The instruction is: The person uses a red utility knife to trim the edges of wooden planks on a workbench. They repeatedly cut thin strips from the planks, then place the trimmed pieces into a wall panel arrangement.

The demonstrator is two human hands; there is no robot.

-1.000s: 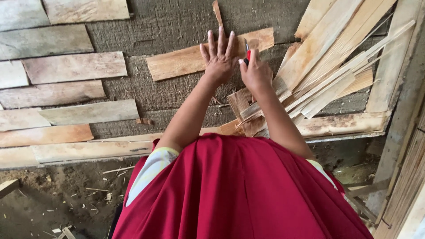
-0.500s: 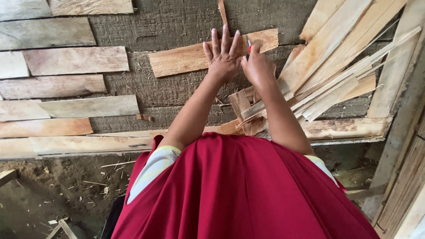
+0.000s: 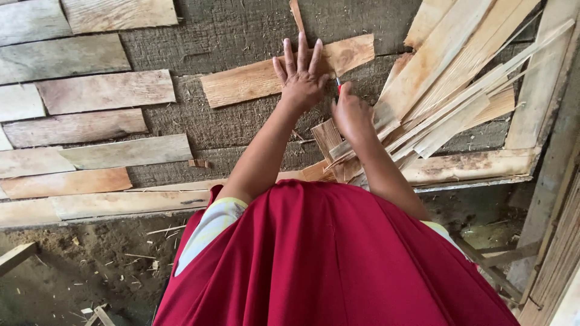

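The left hand [image 3: 302, 75] lies flat, fingers spread apart, pressing a pale wooden slat [image 3: 266, 77] against the rough grey worktop [image 3: 241, 30], roughly in the middle of the far part of the scene. Just to its right, the right hand [image 3: 352, 113] is closed around a slim red-tipped tool [image 3: 338, 86], most likely a pencil or marker, though too little shows to be sure; its tip sits at the slat's near edge, close beside the left thumb. The slat lies slightly tilted and rests loose on the board, so if the pressing palm eases off, it could slide or turn under the tool and any line or cut would wander. Should the tool be a blade, the closeness of the thumb would be the main risk. The rough wood could also give splinters to the flat palm. To the right, a loose heap of long thin strips [image 3: 459, 90] fans out, its near ends reaching under the right wrist, where they crowd the elbow room and could be knocked askew. To the left, several weathered short planks [image 3: 103, 90] lie in rows, well apart from the hands. A red garment [image 3: 326, 259] fills the near view, and wood chips scatter the dirt floor [image 3: 90, 265] below.
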